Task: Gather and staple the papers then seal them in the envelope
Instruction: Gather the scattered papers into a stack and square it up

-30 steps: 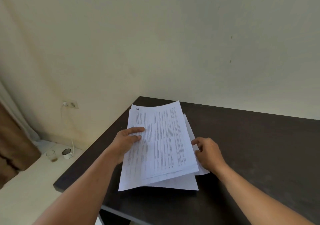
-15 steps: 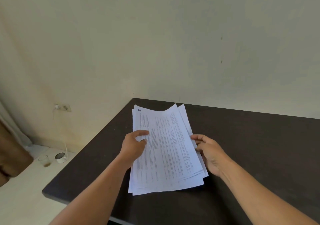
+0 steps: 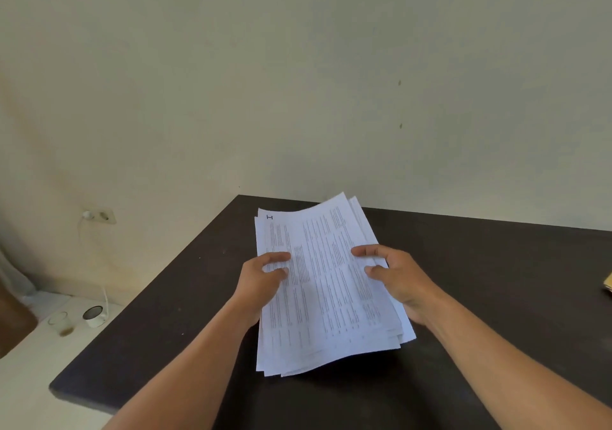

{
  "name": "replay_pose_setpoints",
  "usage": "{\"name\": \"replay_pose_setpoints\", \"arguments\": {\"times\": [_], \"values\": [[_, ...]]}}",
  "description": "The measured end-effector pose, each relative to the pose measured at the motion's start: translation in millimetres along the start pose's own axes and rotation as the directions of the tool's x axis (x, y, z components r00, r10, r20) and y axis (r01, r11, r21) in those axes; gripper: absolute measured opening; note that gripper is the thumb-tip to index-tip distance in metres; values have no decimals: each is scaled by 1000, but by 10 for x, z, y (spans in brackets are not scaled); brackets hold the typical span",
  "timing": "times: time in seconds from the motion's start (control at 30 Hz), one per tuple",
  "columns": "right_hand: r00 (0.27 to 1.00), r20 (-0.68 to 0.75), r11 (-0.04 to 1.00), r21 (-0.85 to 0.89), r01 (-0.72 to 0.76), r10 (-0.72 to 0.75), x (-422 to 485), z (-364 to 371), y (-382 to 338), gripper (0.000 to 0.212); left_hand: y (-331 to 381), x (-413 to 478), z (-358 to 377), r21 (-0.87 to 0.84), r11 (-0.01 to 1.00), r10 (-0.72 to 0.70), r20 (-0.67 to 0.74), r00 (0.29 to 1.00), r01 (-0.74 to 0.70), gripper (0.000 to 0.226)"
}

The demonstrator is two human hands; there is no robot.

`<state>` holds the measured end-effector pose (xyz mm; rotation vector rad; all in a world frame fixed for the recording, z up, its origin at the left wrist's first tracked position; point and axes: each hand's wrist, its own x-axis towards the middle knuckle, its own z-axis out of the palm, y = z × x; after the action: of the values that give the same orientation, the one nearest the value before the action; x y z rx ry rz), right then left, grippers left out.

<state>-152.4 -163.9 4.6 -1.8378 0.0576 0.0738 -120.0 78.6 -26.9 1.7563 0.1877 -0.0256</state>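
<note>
White printed sheets make up the stack of papers (image 3: 326,284), which lies on the dark table (image 3: 496,280) with its long edges running from about 6 o'clock toward 12 o'clock. The print runs in small columns too fine to read; only a mark like an "H" at the far left corner stands out. How many sheets there are cannot be counted: at the near and right edges several fanned corners show, not squared up, and the far right corner curls up off the table.

There are two hands, both bare. The left hand (image 3: 261,280) grips the stack's left edge at about 9 o'clock of the sheets, thumb and curled fingers on top; what lies under the paper is hidden. The right hand (image 3: 394,274) holds the right edge at about 3 o'clock, thumb and forefinger pressed on the top sheet, the palm partly tucked under the edge. The papers sit directly between the two hands.

At the frame's right border, about 3 o'clock, a yellowish object (image 3: 608,284) is cut off, too little showing to name it. Down on the floor at about 8 o'clock stand two small things: a clear glass (image 3: 61,322) and a white cup (image 3: 93,315), with a white cord (image 3: 105,297) just beside them. One wall socket (image 3: 99,216) sits at 9 o'clock.
</note>
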Motion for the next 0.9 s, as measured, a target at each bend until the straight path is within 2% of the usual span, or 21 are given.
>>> {"name": "replay_pose_setpoints", "arguments": {"times": [0.1,0.3,0.37,0.47,0.53,0.57,0.67,0.77,0.9], "values": [[1000,-2,998,53,31,-31,-27,-226,-215,28,168,8,142,-138,989,-49,59,997,57,24],[990,-61,991,33,131,-129,-143,-767,-489,32,483,37,411,-362,921,-85,176,981,144,69],[986,-98,991,10,135,-133,-179,-945,-452,37,551,35,495,-421,894,-69,210,975,154,66],[982,-164,995,13,99,-96,-261,-1164,-342,53,658,8,650,-436,888,-27,261,965,143,44],[981,-183,995,65,79,-66,-323,-1274,-271,66,747,-35,776,-398,913,33,300,953,94,34],[980,-192,992,100,74,-54,-354,-1323,-242,66,798,-64,840,-362,930,60,311,948,60,32],[982,-182,992,112,61,-40,-434,-1472,-193,40,968,-153,1025,-230,971,140,335,932,-64,28],[963,-254,990,86,116,-91,-507,-1596,-223,36,1122,-196,1201,-170,967,237,333,912,-189,34],[900,-396,972,68,225,-181,-532,-1668,-317,33,1311,-277,1445,-168,925,366,152,918,-341,34]]}}
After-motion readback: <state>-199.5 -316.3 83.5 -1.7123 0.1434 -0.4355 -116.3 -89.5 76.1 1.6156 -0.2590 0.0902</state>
